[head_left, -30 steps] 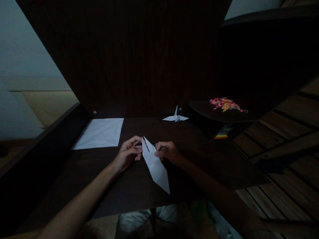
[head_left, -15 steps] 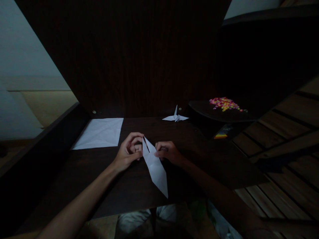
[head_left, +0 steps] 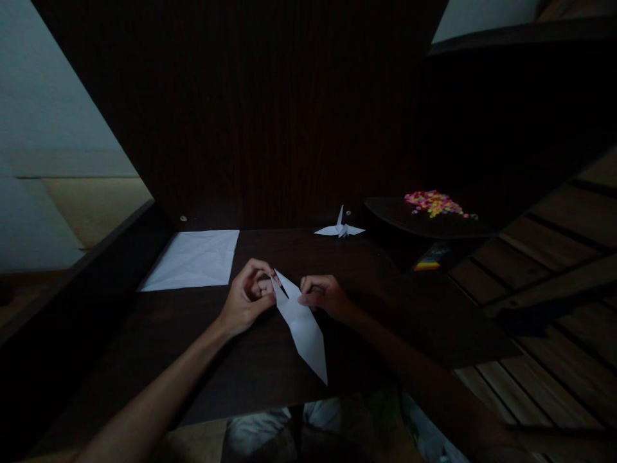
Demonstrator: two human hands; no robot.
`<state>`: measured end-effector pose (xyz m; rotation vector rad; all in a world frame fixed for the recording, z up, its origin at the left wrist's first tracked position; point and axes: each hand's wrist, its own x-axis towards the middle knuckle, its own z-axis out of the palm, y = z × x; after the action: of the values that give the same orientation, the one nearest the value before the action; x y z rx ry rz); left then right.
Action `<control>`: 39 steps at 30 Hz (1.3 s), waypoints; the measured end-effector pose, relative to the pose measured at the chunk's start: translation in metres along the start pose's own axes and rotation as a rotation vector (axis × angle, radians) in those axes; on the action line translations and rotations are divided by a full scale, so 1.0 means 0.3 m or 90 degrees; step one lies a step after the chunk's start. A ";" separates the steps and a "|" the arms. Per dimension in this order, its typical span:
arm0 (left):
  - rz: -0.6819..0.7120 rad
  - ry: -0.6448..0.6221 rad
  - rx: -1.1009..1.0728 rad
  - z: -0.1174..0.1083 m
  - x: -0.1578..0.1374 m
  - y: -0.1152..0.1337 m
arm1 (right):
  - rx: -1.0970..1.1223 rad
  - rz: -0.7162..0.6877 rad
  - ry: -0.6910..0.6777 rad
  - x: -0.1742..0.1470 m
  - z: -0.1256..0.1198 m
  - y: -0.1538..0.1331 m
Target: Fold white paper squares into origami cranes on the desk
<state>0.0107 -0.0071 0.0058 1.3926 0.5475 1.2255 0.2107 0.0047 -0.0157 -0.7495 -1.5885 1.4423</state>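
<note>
Elongated white folded paper is in both our hands above the dark wooden desk, one tip near its front edge, the split end toward its far edge. Our left hand pinches it beside the slit; our right hand grips the opposite side. By the far edge we see a white folded-paper crane; at the far left corner, a creased white paper sheet.

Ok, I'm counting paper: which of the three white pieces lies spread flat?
The leftmost sheet, on the desk. The other two are folded: the pointed piece in the left hand and right hand, and the small bird by the back panel.
</note>
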 end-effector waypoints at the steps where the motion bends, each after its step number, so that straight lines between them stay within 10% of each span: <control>1: 0.003 0.001 0.008 -0.001 0.001 0.001 | -0.004 -0.003 0.001 0.000 0.000 0.000; 39: 0.067 0.116 0.329 -0.019 0.022 -0.006 | -0.158 -0.122 0.151 0.003 0.010 -0.001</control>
<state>0.0084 0.0015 0.0053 1.7636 0.9792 1.3613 0.2075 0.0040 -0.0153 -0.8512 -1.6203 0.9922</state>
